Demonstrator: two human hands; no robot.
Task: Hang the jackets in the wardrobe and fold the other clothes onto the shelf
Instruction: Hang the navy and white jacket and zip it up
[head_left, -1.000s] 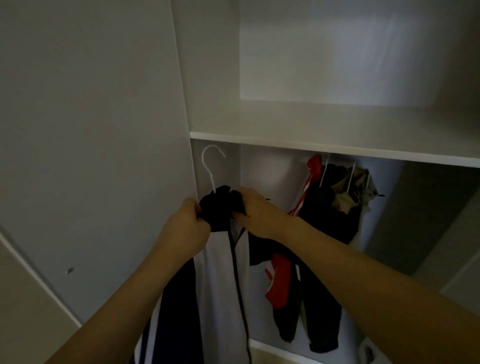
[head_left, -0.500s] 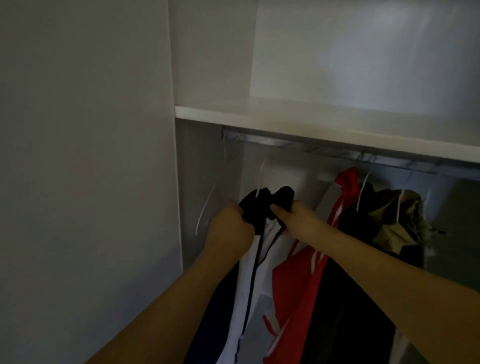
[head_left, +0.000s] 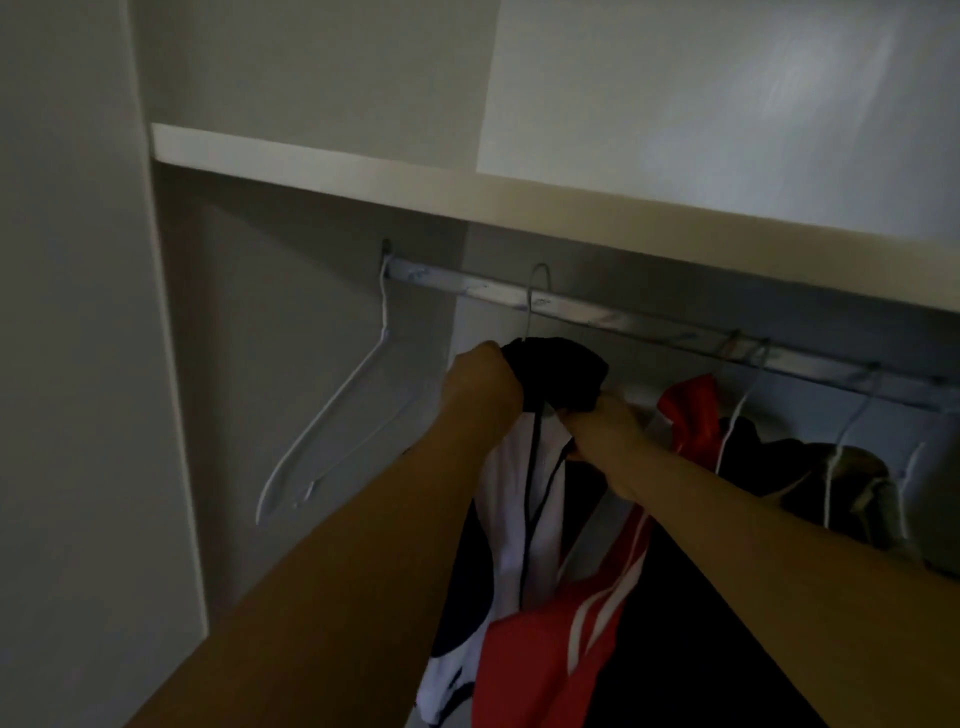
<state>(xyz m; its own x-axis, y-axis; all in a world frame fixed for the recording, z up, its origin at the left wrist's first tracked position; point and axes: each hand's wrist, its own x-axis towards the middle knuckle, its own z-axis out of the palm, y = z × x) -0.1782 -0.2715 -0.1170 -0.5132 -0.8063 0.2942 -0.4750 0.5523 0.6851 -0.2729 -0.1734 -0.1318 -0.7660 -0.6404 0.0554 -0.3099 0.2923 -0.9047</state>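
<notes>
- An empty hanger (head_left: 332, 426) hangs at the far left end of the rail (head_left: 597, 309), tilted toward the side wall and apart from everything else.
- The left hand (head_left: 483, 395) is clamped on the left side of the dark collar of the white jacket (head_left: 519, 499), knuckles toward the camera.
- That jacket sits on its own hanger, whose hook (head_left: 537, 291) rises above the collar and crosses the rail; whether it is truly over the rail or only in front of it I cannot tell.
- The right hand (head_left: 602, 431) pinches the right side of the same collar, fingers curled into the fabric.
- Judged from this, the step is seating the hook: keep the two hands level so the hanger does not twist, watch the hook tip pass over the rail, let the weight settle, and only then let go.
- Leave room between this jacket and the red jacket (head_left: 691, 410) just to its right, which touches it lower down.
- Further right hang more dark and olive garments on white hangers; their shapes blur together in the dim light.
- The shelf (head_left: 363, 176) above shows only its front edge and a bare part of its top; the jackets' lower ends are cut off by the frame.
</notes>
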